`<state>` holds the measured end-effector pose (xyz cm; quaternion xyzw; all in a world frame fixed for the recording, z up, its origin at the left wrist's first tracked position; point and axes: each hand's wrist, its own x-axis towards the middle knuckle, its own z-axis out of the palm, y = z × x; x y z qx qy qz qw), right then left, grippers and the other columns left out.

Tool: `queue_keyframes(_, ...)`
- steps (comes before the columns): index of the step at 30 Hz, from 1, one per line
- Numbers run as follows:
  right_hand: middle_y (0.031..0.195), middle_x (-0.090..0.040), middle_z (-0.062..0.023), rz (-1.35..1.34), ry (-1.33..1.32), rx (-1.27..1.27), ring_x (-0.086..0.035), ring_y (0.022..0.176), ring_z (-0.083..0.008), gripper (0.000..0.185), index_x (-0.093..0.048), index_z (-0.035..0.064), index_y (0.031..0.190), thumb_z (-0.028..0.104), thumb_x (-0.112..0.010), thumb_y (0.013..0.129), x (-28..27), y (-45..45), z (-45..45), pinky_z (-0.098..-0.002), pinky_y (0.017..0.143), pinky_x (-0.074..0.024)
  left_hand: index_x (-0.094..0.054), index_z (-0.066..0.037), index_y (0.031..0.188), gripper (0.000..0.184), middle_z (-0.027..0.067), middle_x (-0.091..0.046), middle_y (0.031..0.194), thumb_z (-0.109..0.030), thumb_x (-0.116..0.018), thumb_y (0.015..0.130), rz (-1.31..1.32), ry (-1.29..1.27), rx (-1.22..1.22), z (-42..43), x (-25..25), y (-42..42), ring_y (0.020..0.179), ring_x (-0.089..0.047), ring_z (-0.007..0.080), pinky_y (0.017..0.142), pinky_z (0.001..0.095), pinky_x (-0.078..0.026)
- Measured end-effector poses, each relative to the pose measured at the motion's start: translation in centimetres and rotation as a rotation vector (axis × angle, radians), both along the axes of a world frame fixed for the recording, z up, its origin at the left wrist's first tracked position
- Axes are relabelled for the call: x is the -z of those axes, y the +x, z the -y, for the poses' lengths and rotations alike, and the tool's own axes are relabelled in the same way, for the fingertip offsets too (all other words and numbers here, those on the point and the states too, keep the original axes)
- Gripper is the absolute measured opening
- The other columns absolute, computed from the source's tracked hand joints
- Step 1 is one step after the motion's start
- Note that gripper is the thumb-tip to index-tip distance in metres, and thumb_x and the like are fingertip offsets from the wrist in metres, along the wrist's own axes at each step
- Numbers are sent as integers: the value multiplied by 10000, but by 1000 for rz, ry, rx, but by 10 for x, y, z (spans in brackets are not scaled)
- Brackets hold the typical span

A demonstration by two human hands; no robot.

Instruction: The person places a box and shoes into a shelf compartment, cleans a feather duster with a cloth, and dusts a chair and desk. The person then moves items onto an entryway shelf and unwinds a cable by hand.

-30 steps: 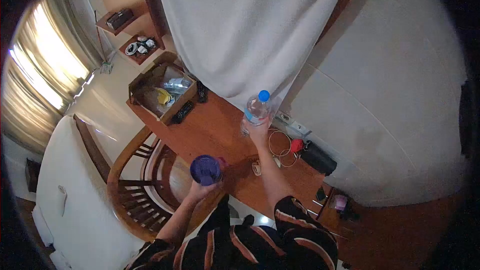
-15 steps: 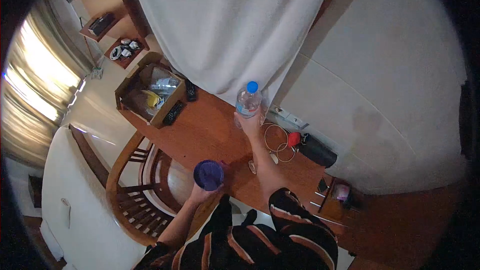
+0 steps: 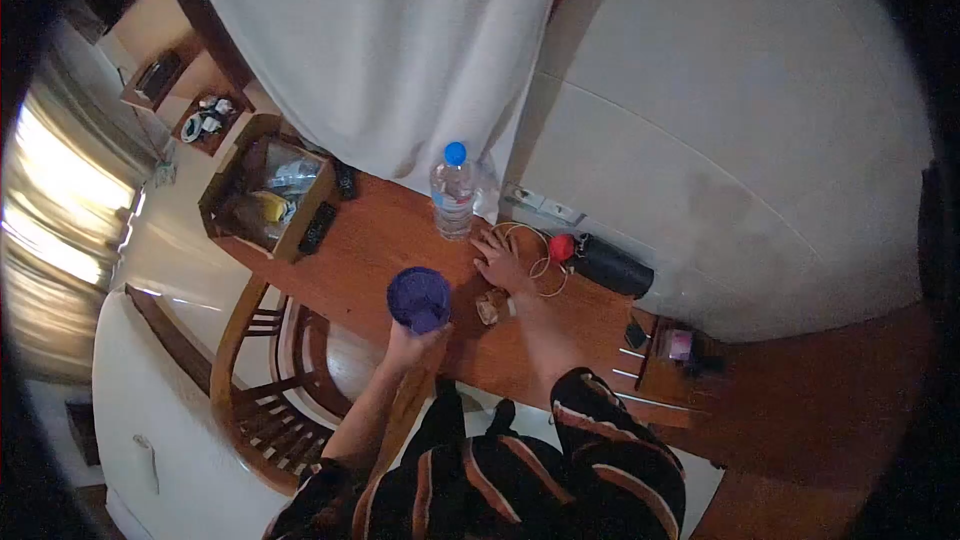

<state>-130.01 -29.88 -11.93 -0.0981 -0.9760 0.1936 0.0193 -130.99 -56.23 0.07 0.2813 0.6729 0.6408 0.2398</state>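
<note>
A purple cup point(image 3: 419, 301) is in the grasp of my left hand point(image 3: 414, 344), its open top facing up toward me above the front of the desk. My right hand point(image 3: 503, 265) has its fingers spread low over the desk, close to a coiled white cable point(image 3: 543, 277). Just beyond those fingers stands a clear plastic bottle point(image 3: 454, 200) with a blue cap, upright and apart from the hand. A small crumpled brownish item point(image 3: 487, 310) lies between the cup and my right wrist.
On the wooden desk point(image 3: 385, 230) are a cardboard box point(image 3: 305, 230) with plastic items, a black remote point(image 3: 318, 228), a red round object point(image 3: 562, 247) and a black cylinder point(image 3: 612, 267). A white curtain point(image 3: 400, 60) hangs behind. A wooden chair point(image 3: 235, 350) stands at left.
My right hand has let go of the bottle, which now stands on the desk, and has drawn back with fingers spread. The left hand still holds the cup. The view has shifted.
</note>
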Motion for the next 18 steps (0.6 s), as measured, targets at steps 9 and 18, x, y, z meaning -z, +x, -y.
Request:
queue_keyframes(9,1511,-142,-47,285,-31,202,-135,1387,-289,601,-223,161,1430,314,-438,890,-4,25,-4,-665,1043,-113,-500,-32,1125,479,58,-578,1038,-40,-738,709,157,73,50,-50,13,-2,949,-564,162,859,321,-448)
queue_keyframes(18,1507,-149,-91,332,48,204,-118,1391,-295,597,-216,50,1421,172,-415,871,3,66,-6,-561,1095,-135,-425,1,1200,666,105,-516,1158,-75,-791,649,-118,251,-4,-148,44,-24,1061,-512,196,927,336,-413)
